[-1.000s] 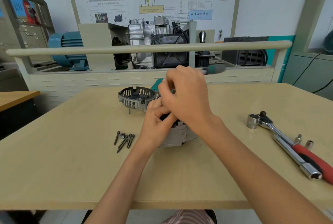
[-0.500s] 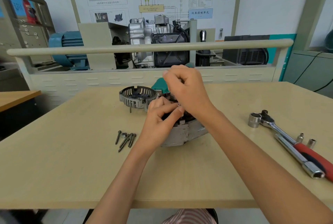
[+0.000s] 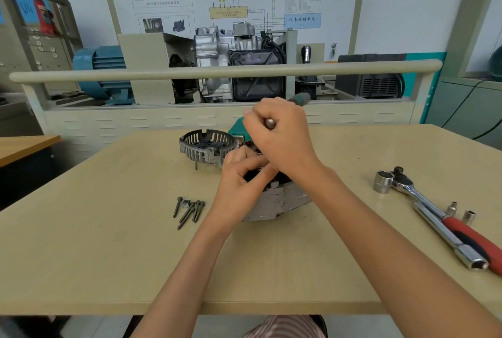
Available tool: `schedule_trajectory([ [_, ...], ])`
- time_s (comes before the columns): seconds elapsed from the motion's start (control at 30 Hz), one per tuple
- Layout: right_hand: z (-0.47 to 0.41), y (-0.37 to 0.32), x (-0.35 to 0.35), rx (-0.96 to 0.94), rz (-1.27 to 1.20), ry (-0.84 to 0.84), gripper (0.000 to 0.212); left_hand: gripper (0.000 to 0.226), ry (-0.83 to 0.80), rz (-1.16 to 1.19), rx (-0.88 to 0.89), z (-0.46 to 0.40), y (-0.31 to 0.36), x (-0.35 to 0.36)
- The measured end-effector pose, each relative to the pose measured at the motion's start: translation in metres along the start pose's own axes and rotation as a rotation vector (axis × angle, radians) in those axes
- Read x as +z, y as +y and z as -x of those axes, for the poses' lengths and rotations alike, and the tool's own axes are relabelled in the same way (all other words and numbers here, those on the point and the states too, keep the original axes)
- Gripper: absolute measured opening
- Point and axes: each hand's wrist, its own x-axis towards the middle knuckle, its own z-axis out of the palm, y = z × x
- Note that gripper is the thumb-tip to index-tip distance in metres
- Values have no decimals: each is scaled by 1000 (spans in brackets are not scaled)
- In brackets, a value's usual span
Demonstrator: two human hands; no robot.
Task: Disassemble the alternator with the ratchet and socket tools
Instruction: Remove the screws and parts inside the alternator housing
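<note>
Two bare hands meet over the work at the middle of our broad pale wooden table (image 3: pixel 271 269). Largest of the task's things is the grey metal alternator body (image 3: pixel 277 202), lying tilted near the table's centre, its open end raised toward the far side; we judge its long axis to run from us away toward the wall, though our hands hide most of it. Behind it to the left sits the removed slotted grey end cover (image 3: pixel 202 144), open side up. At the right edge lie the chrome ratchet with red and black handle (image 3: pixel 434 207), a large socket on its head, and a chrome extension bar (image 3: pixel 448 240) just beside it, both pointing diagonally toward us.

Our left hand (image 3: pixel 239 177) curls its fingers round the body's upper rim, steadying it. Our right hand (image 3: pixel 282 136) is fisted round a green-handled screwdriver (image 3: pixel 300 98), whose tip we cannot see.

Smaller still, four dark long bolts (image 3: pixel 190 210) lie bunched left of the body, and two small chrome sockets (image 3: pixel 461 211) stand near the ratchet handle.

What could go wrong: the tilted body rests on its curved side, so a hard push may roll it, and the hidden tip may slip toward our left fingers.
</note>
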Motion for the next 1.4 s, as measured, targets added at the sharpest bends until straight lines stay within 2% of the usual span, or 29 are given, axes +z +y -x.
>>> schedule_trajectory([
  [0.07,0,1,0,26,-127,0,45,12,-38,-18,-11,1,-2,-2],
  [0.13,1,1,-1,7,-91,-6,43,14,-48,-29,-3,1,-3,-3],
  [0.2,3,1,-1,-38,107,-4,38,22,-23,-24,19,1,-6,-3],
  [0.3,6,-4,4,-1,658,-2,27,27,10,19,6,1,-7,1],
  [0.37,8,-9,7,44,835,15,26,41,23,28,6,1,-7,2],
  [0.43,8,-11,7,46,788,4,25,43,38,25,5,1,-5,2],
  [0.57,0,-7,2,2,353,-22,42,30,16,29,-9,1,0,-1],
  [0.63,-2,-5,1,-7,156,-23,43,14,-20,12,-20,2,2,-2],
  [0.73,-1,1,-1,42,-79,-15,40,12,-50,-24,-9,2,0,-4],
  [0.83,2,0,0,-3,55,14,36,14,-32,-25,26,2,-1,-4],
  [0.97,8,-4,5,0,619,42,23,39,26,-6,47,1,-5,0],
  [1.03,9,-7,9,13,786,48,26,41,31,-2,64,0,-7,2],
  [1.1,7,-10,9,25,751,29,28,46,40,24,68,1,-7,2],
  [1.3,1,-7,5,-34,104,38,47,28,-27,29,-16,1,-1,-3],
  [1.4,0,-6,5,-20,87,47,43,24,-31,-1,19,2,-1,-4],
])
